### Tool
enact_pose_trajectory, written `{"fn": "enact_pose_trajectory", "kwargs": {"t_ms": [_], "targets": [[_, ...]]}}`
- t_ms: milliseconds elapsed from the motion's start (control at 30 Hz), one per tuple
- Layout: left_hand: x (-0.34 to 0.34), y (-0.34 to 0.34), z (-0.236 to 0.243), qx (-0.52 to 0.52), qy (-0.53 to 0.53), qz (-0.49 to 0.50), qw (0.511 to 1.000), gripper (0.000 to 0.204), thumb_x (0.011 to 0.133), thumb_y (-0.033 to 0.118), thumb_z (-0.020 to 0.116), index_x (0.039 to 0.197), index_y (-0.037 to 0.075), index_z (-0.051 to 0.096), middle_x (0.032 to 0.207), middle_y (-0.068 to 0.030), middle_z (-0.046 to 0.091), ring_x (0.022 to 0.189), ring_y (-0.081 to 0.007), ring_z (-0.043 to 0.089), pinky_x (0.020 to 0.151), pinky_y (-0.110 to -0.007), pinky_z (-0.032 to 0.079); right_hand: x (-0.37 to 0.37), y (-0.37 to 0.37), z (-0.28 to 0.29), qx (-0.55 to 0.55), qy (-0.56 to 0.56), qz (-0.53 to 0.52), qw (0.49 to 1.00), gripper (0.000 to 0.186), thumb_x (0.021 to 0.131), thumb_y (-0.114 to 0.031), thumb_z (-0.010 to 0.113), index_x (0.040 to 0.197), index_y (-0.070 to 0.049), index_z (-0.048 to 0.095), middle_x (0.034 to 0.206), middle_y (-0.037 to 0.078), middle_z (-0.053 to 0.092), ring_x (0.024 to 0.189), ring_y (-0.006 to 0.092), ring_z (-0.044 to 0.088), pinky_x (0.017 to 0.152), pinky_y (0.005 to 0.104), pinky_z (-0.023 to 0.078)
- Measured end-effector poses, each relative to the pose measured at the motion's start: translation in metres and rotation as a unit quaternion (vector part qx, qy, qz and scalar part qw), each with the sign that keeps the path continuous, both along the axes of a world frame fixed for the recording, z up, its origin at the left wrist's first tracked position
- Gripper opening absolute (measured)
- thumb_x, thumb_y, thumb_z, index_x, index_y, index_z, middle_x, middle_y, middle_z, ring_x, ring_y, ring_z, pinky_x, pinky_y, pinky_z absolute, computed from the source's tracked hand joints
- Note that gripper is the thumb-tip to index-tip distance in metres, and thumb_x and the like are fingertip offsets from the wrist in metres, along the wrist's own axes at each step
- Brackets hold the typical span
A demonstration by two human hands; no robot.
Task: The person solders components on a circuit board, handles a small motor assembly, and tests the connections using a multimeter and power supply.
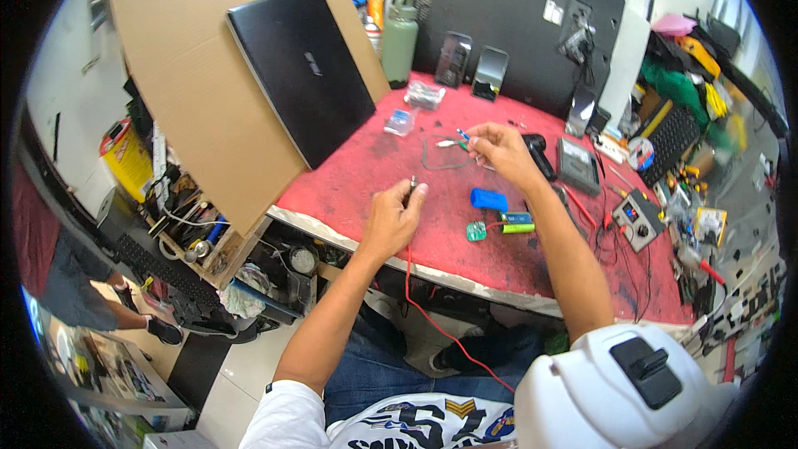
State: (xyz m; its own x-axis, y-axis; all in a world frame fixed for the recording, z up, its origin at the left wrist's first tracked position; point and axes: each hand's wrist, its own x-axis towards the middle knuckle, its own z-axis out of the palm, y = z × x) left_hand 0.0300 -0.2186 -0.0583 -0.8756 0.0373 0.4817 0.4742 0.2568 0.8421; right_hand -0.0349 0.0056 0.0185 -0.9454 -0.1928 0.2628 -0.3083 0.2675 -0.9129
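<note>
Red insulation covers the thin cable [408, 273] that climbs from the lap, on the near side of the blue block [489, 199], to the left hand [394, 220]. That hand, left of the block, is closed, thumb and fingers pinching a dark, slim piece with a bright metal tip [413, 180]; most of the piece is buried in the grip, so its full shape cannot be made out. The cable's lower end disappears behind a large white object [607, 382], itself cut off by the lower edge.

Just on the near side of the block lie a small green circuit board [475, 231] and, right of it, two cells, one blue [518, 218] and one lime green [518, 229]. The block itself is glossy and plain-sided.

Beyond the block, the right hand [495, 150] is raised, its fingertips gripping a small blue piece [463, 135], slender and pale-ended; the fingers cover its rear. Near it, a white plug [448, 144] and a thin grey wire [446, 168] show, though whether they join the blue piece is unclear.

Farther past the block stand two phones [453, 58], their screens too dim to read, and a green bottle [399, 46].
</note>
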Motion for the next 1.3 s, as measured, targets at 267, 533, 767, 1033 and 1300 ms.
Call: {"fn": "enact_pose_trajectory", "kwargs": {"t_ms": [267,533,767,1033,1300], "targets": [[-0.016,-0.012,0.003,0.345,-0.114,-0.110,0.925,0.018,0.101,0.024,0.050,0.098,0.008,0.056,0.053,0.0064,0.036,0.042,-0.0041,0.034,0.038,-0.024,0.025,0.011,-0.024,-0.015,-0.045,0.037,0.007,0.998,0.019,0.089,-0.009,0.063,0.106,-0.002,0.069,0.083,0.003,0.068,0.071,0.0088,0.062,0.062,0.0229,0.050],[-0.019,0.008,0.016,0.383,-0.205,-0.205,0.877,0.021,0.098,0.024,0.056,0.109,0.007,0.059,0.057,0.0062,0.041,0.039,-0.0019,0.027,0.037,-0.021,0.021,0.028,-0.040,-0.023,-0.090,0.051,0.049,0.993,0.015,0.090,-0.005,0.063,0.104,0.000,0.066,0.083,0.002,0.068,0.072,0.0078,0.061,0.061,0.0218,0.048],[-0.011,0.007,0.010,0.376,-0.143,-0.159,0.902,0.024,0.094,0.014,0.062,0.115,0.003,0.061,0.083,-0.0032,0.067,0.042,-0.0003,0.036,0.037,-0.019,0.025,0.031,-0.048,-0.035,-0.104,0.018,0.080,0.991,0.015,0.090,-0.004,0.063,0.104,0.001,0.066,0.085,0.004,0.068,0.072,0.0081,0.061,0.063,0.0221,0.050],[-0.016,0.006,0.004,0.346,-0.139,-0.130,0.919,0.020,0.096,0.022,0.061,0.093,0.003,0.064,0.073,-0.0002,0.063,0.040,-0.0020,0.033,0.036,-0.021,0.024,0.040,-0.054,-0.031,-0.053,0.056,0.071,0.994,0.018,0.090,-0.006,0.063,0.105,0.004,0.066,0.082,0.004,0.068,0.071,0.0082,0.061,0.064,0.0226,0.050],[-0.013,-0.001,0.006,0.337,-0.171,-0.191,0.906,0.028,0.097,0.029,0.058,0.086,0.004,0.064,0.066,-0.0003,0.060,0.037,-0.0033,0.029,0.036,-0.022,0.021,0.035,-0.052,-0.035,-0.108,0.051,0.089,0.989,0.020,0.091,-0.006,0.063,0.108,0.004,0.066,0.083,0.005,0.069,0.072,0.0087,0.063,0.066,0.0237,0.052]]}}
